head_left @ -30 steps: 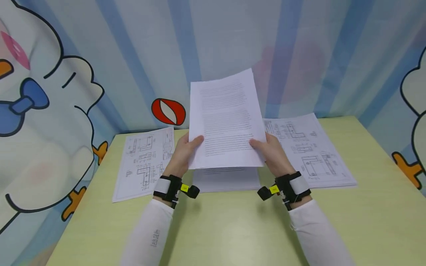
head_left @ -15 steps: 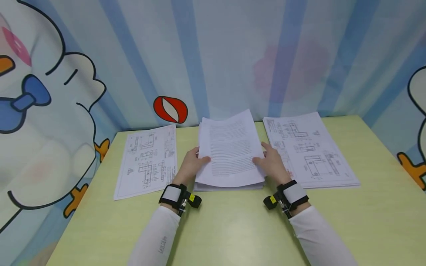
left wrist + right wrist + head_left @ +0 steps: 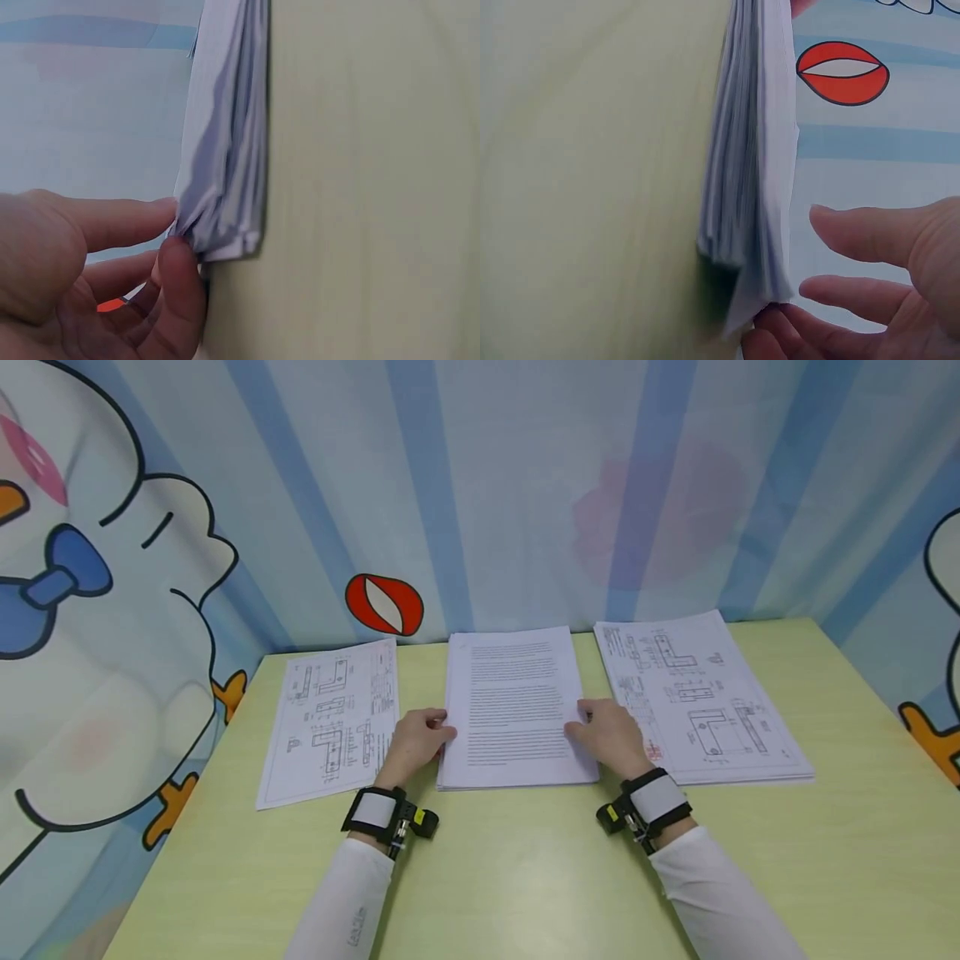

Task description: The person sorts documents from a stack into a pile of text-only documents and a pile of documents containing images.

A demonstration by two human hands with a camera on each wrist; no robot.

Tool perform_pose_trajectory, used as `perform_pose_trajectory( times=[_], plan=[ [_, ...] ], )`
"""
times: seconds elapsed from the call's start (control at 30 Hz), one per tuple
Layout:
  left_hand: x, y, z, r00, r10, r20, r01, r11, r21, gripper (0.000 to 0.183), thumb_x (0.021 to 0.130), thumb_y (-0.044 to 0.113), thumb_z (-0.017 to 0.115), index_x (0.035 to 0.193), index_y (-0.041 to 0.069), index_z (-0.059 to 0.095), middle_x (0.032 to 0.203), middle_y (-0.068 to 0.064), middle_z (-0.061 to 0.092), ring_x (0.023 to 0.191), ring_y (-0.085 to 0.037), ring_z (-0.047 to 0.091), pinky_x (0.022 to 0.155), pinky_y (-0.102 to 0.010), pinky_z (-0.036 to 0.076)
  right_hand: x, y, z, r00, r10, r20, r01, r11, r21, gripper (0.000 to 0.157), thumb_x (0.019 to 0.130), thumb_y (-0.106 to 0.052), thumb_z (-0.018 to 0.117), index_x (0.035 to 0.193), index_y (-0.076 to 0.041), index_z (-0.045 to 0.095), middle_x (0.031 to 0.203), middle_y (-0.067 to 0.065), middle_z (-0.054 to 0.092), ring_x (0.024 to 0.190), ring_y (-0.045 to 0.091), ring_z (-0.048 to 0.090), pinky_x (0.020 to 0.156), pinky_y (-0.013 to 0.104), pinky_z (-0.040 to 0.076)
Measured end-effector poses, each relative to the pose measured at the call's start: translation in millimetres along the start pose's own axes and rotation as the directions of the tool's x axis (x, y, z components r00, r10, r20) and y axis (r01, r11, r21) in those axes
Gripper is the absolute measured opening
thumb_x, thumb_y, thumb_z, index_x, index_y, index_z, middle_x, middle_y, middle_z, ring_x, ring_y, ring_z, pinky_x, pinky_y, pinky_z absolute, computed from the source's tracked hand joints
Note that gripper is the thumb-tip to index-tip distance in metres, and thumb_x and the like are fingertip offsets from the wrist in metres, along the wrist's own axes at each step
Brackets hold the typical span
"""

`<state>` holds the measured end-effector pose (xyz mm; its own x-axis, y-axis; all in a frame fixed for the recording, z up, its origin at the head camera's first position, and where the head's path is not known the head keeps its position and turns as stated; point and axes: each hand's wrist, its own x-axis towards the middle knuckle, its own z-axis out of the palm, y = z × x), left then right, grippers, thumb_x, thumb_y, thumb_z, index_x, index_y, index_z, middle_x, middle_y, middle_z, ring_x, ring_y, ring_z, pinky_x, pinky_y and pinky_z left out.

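A stack of printed paper lies on the table in the middle of the head view, its top sheet full of lines of text. My left hand is at its left edge. In the left wrist view the thumb and a curled finger pinch the sheets near a corner, their layered edges showing. At the right edge is my right hand. The right wrist view shows its thumb held away from the paper, while the lower fingers touch the stack's edge.
A sheet with technical drawings lies left of the stack. To the right is a thicker pile of drawings. The pale green table ends at a cartoon-printed curtain behind.
Both hands have lowered the upper sheets onto the paper below, and the pages now lie flat as one stack. My right thumb has come off the paper.
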<state>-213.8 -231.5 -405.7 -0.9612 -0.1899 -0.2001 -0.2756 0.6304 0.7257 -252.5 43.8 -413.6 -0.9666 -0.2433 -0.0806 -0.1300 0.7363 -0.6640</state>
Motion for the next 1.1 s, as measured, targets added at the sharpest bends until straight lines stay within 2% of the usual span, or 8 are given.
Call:
perform_pose_trajectory(
  times=[0.13, 0.3, 0.53, 0.67, 0.77, 0.83, 1.0, 1.1],
  plan=[
    [-1.4, -2.3, -3.4, 1.0, -0.001, 0.002, 0.001, 0.999, -0.048, 0.037, 0.086, 0.016, 0.06, 0.121, 0.003, 0.056, 0.091, -0.011, 0.06, 0.065, -0.017, 0.056, 0.057, -0.026, 0.049, 0, -2, 2.9, 0.999, -0.038, -0.006, 0.038, 0.999, 0.037, 0.05, 0.085, -0.026, 0.058, 0.125, 0.003, 0.049, 0.126, 0.023, 0.053, 0.112, 0.036, 0.05, 0.087, 0.046, 0.045],
    [-1.8, -6.0, -7.7, 0.999, -0.027, 0.021, 0.029, 0.995, -0.093, 0.031, 0.088, 0.019, 0.058, 0.115, 0.004, 0.06, 0.09, -0.012, 0.064, 0.067, -0.017, 0.058, 0.059, -0.028, 0.051, 0, -4, 5.3, 0.997, -0.073, -0.03, 0.074, 0.996, 0.043, 0.045, 0.087, -0.027, 0.057, 0.124, -0.001, 0.053, 0.121, 0.02, 0.057, 0.102, 0.031, 0.056, 0.078, 0.043, 0.047],
    [-7.5, -9.2, -26.3, 0.999, -0.025, 0.036, 0.027, 0.998, -0.053, 0.031, 0.092, 0.029, 0.052, 0.113, 0.008, 0.062, 0.09, -0.012, 0.064, 0.07, -0.02, 0.06, 0.062, -0.03, 0.049, -1, -11, 2.5, 0.987, -0.101, -0.122, 0.107, 0.993, 0.04, 0.039, 0.089, -0.025, 0.054, 0.122, -0.002, 0.055, 0.122, 0.021, 0.056, 0.088, 0.029, 0.06, 0.063, 0.04, 0.048],
    [-15.1, -4.7, -49.2, 0.999, -0.024, 0.026, 0.025, 0.999, -0.032, 0.036, 0.094, 0.031, 0.049, 0.12, 0.007, 0.057, 0.101, -0.013, 0.062, 0.075, -0.023, 0.06, 0.067, -0.031, 0.049, -2, -22, 1.9, 0.972, -0.128, -0.198, 0.145, 0.986, 0.078, 0.037, 0.09, -0.024, 0.053, 0.121, -0.005, 0.056, 0.124, 0.02, 0.054, 0.104, 0.033, 0.055, 0.078, 0.045, 0.047],
    [-16.5, -3.1, -67.9, 0.999, -0.031, -0.007, 0.032, 0.999, 0.023, 0.039, 0.095, 0.032, 0.047, 0.124, 0.008, 0.054, 0.108, -0.013, 0.06, 0.082, -0.025, 0.058, 0.07, -0.034, 0.047, -1, -35, 3.1, 0.968, -0.13, -0.215, 0.17, 0.969, 0.18, 0.036, 0.09, -0.023, 0.052, 0.122, -0.007, 0.056, 0.125, 0.02, 0.053, 0.109, 0.034, 0.051, 0.086, 0.048, 0.044],
    [-2.8, -22.2, -75.7, 0.997, 0.015, -0.075, -0.008, 0.996, 0.088, 0.041, 0.094, 0.041, 0.045, 0.125, 0.015, 0.055, 0.108, -0.006, 0.06, 0.083, -0.02, 0.057, 0.065, -0.034, 0.047, -1, -44, 5.8, 0.966, -0.138, -0.22, 0.192, 0.95, 0.247, 0.035, 0.09, -0.023, 0.052, 0.122, -0.008, 0.055, 0.127, 0.02, 0.052, 0.109, 0.034, 0.052, 0.087, 0.048, 0.044],
    [52.8, -114.9, -96.3, 0.957, 0.143, -0.253, -0.069, 0.957, 0.28, 0.057, 0.084, 0.069, 0.039, 0.117, 0.028, 0.059, 0.102, 0.008, 0.059, 0.077, -0.013, 0.053, 0.055, -0.033, 0.043, 1, -72, 20.0, 0.969, -0.177, -0.171, 0.232, 0.889, 0.395, 0.036, 0.091, -0.021, 0.052, 0.124, -0.009, 0.053, 0.13, 0.015, 0.05, 0.112, 0.032, 0.05, 0.091, 0.044, 0.044],
    [59.4, -146.6, -118.4, 0.943, 0.142, -0.301, -0.03, 0.937, 0.349, 0.064, 0.083, 0.071, 0.036, 0.119, 0.023, 0.059, 0.104, 0.002, 0.059, 0.077, -0.017, 0.053, 0.056, -0.033, 0.041, 3, -93, 32.4, 0.974, -0.2, -0.104, 0.225, 0.863, 0.452, 0.036, 0.09, -0.021, 0.053, 0.125, -0.011, 0.052, 0.131, 0.01, 0.05, 0.115, 0.029, 0.048, 0.094, 0.042, 0.042]
  ],
)
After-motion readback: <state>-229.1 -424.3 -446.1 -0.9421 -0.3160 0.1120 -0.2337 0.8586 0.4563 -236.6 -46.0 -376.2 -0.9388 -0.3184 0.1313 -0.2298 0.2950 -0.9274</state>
